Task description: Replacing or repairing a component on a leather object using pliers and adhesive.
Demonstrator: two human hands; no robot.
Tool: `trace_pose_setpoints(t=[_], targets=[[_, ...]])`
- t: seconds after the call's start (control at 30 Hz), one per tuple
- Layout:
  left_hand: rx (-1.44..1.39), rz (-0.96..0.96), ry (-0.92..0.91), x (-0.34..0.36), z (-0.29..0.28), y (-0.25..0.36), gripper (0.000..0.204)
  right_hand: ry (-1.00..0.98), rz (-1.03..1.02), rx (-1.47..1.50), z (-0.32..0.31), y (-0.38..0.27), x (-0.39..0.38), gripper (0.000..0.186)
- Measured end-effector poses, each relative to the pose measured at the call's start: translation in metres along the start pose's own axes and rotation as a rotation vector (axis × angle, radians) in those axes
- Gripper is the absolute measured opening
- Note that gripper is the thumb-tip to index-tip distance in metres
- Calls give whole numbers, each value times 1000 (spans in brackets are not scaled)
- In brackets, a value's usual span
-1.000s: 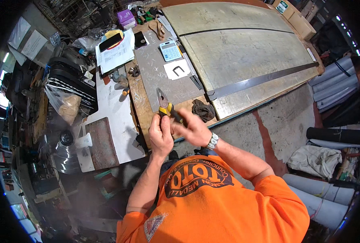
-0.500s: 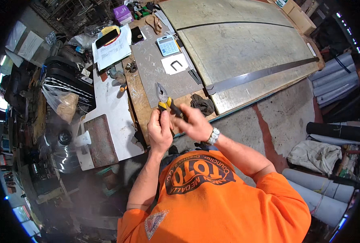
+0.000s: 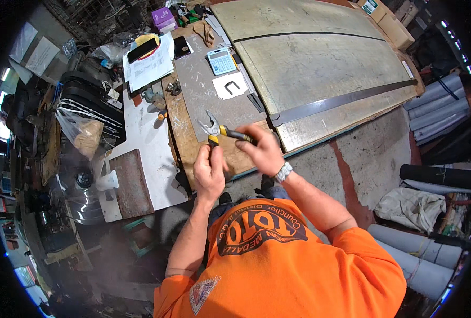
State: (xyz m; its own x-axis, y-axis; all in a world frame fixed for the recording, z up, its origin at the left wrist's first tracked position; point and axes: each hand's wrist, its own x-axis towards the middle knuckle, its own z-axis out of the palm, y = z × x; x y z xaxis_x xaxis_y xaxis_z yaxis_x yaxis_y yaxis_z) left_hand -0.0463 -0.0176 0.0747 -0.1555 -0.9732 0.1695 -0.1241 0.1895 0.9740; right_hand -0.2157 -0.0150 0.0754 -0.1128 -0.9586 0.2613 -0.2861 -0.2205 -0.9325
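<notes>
A pair of pliers (image 3: 212,128) with yellow and black handles is held over the near edge of the workbench, its jaws spread apart and its handles wide. My left hand (image 3: 209,170) is closed around one handle, which points down toward me. The other handle runs to the right into my right hand (image 3: 262,151), whose fingers grip it. Beyond the pliers, a white card (image 3: 229,86) bearing a dark U-shaped piece (image 3: 229,86) lies on a scratched grey sheet (image 3: 195,98). A light blue calculator (image 3: 221,61) sits just past the card.
A long metal straightedge (image 3: 341,103) crosses the large pale board (image 3: 320,69) at the right. Papers (image 3: 149,69) with a dark phone (image 3: 141,51) lie at the back left. An orange-handled tool (image 3: 162,115) rests nearby. Grey rolls (image 3: 420,254) lie on the floor at right.
The pliers have opened wider: my right hand has moved its handle up and to the right. My left hand stays nearly in place. A dark cloth by my right hand is now hidden behind it.
</notes>
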Motion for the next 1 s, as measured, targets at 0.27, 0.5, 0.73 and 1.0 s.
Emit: trace_pose_setpoints(t=[0.27,0.5,0.73,1.0], targets=[[-8,-41,-11,-1,4,5,25,86,6,21,-1,7,-4,32],[-4,-44,-13,2,6,4,25,-70,86,-25,-5,0,-4,33],[-16,-55,-20,5,5,7,26,-40,33,-138,0,-10,-8,28],[-33,-41,62,11,6,10,24,-288,204,68,2,-20,-5,30]])
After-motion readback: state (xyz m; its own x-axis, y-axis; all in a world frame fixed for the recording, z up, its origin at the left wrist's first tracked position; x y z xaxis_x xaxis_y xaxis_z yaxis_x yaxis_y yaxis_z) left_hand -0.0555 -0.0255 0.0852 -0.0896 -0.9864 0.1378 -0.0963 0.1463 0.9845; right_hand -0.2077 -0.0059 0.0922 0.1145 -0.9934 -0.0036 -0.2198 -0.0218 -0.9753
